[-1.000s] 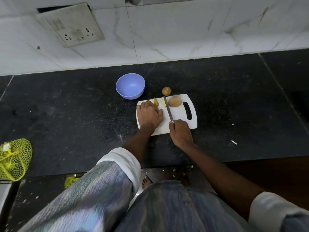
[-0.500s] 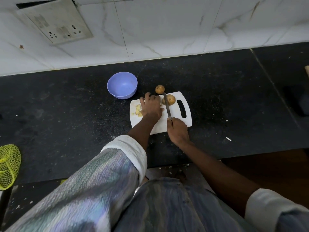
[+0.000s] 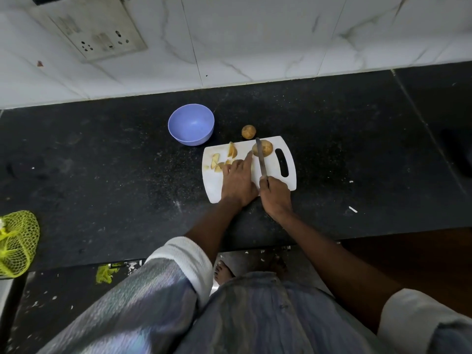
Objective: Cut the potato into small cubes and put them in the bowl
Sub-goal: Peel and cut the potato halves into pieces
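A white cutting board lies on the black counter. Several cut potato pieces are spread over its left part. A potato half sits near the board's far edge by the handle slot. My right hand grips the handle of a knife, whose blade runs forward along the left side of that half. My left hand rests on the board, its index finger stretched toward the potato half. A whole small potato lies just beyond the board. The empty lilac bowl stands to the far left of the board.
A white tiled wall with a socket plate backs the counter. A yellow net bag lies at the counter's left front edge. Small white scraps sit right of the board. My bare foot shows below the counter edge.
My left hand has drawn back from the far edge and now points one finger at the potato half. The cut pieces lie uncovered on the left. The knife has stayed beside the half.
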